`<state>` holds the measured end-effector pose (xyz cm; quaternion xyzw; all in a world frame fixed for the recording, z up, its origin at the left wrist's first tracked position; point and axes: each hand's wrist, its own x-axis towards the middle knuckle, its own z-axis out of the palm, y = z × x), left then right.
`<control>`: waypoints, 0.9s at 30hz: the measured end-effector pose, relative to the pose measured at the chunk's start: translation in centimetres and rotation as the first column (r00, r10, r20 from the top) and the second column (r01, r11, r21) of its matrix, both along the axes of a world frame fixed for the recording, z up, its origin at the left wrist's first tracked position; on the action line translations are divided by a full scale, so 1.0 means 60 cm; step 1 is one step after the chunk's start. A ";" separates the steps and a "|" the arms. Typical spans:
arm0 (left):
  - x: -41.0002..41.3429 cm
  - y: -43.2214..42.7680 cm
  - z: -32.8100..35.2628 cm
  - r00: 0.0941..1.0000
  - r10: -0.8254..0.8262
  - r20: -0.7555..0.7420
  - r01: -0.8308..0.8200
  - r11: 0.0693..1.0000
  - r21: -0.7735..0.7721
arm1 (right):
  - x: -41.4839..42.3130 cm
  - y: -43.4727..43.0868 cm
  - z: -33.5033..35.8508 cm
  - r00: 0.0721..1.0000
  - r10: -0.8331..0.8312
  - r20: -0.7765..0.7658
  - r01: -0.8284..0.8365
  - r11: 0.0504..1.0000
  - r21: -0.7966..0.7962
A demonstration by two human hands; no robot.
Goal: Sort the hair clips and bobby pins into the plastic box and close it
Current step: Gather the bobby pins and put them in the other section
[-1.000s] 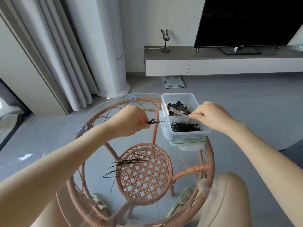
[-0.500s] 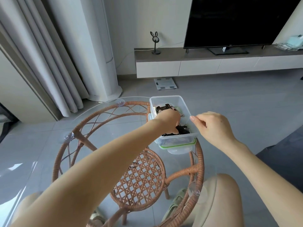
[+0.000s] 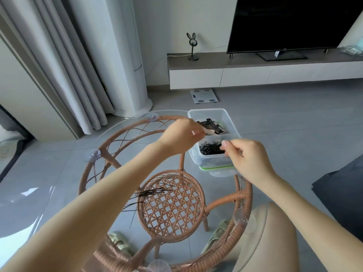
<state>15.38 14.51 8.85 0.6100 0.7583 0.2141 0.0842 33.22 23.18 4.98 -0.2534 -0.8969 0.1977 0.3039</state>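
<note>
Sitting open on the glass table (image 3: 68, 203), the clear round-cornered plastic box (image 3: 213, 114) holds black bobby pins (image 3: 211, 149) just under the fingers of the right hand (image 3: 249, 160) and hair clips (image 3: 213, 126) beside those of the left hand (image 3: 180, 137). Both sets of fingers are curled thumb to forefinger; whether they pinch anything cannot be told. Well behind them lie loose pins (image 3: 153, 193).

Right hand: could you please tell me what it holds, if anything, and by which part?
Cannot be told: the right hand pinches its fingers together above the bobby pins; nothing shows between them.
</note>
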 end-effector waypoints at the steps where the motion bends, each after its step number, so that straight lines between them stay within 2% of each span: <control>1: -0.014 -0.035 -0.003 0.999 0.029 0.015 -0.029 1.000 -0.008 | -0.003 -0.026 -0.011 0.998 0.061 -0.027 -0.063 0.993 -0.099; 3: -0.037 -0.113 -0.028 0.995 0.102 -0.015 -0.102 0.995 -0.015 | -0.007 -0.082 -0.042 0.987 0.159 -0.023 -0.158 0.941 -0.299; 5: -0.041 -0.203 -0.070 0.970 0.242 -0.039 -0.242 0.970 0.003 | -0.024 -0.132 -0.081 0.980 0.199 0.015 -0.170 0.874 -0.455; 7: -0.020 -0.271 -0.119 0.913 0.407 0.004 -0.407 0.913 -0.019 | -0.052 -0.161 -0.117 0.986 0.164 0.031 -0.127 0.856 -0.502; 10: 0.034 -0.335 -0.176 0.801 0.595 0.070 -0.577 0.798 -0.176 | -0.109 -0.195 -0.140 0.996 0.083 0.031 -0.055 0.855 -0.516; 12: 0.068 -0.353 -0.197 0.766 0.643 -0.004 -0.625 0.742 -0.243 | -0.139 -0.218 -0.144 0.996 0.079 0.029 -0.054 0.866 -0.497; 16: 0.061 -0.357 -0.211 0.738 0.662 -0.127 -0.674 0.720 -0.166 | -0.167 -0.261 -0.164 0.977 0.206 0.058 -0.155 0.867 -0.474; 19: 0.032 -0.344 -0.200 0.782 0.622 -0.032 -0.620 0.771 -0.146 | -0.160 -0.277 -0.177 0.949 0.305 0.078 -0.240 0.861 -0.448; 22: 0.005 -0.338 -0.193 0.856 0.516 0.032 -0.507 0.850 -0.141 | -0.144 -0.270 -0.161 0.907 0.419 0.036 -0.329 0.761 -0.560; 24: -0.011 -0.337 -0.187 0.889 0.453 0.065 -0.440 0.886 -0.148 | -0.133 -0.259 -0.143 0.903 0.430 -0.008 -0.343 0.708 -0.617; 25: -0.018 -0.336 -0.185 0.902 0.426 0.067 -0.413 0.898 -0.153 | -0.127 -0.254 -0.135 0.913 0.407 -0.007 -0.327 0.723 -0.609; 27: -0.031 -0.332 -0.181 0.927 0.376 0.006 -0.369 0.912 -0.178 | -0.119 -0.240 -0.134 0.949 0.309 0.055 -0.248 0.847 -0.470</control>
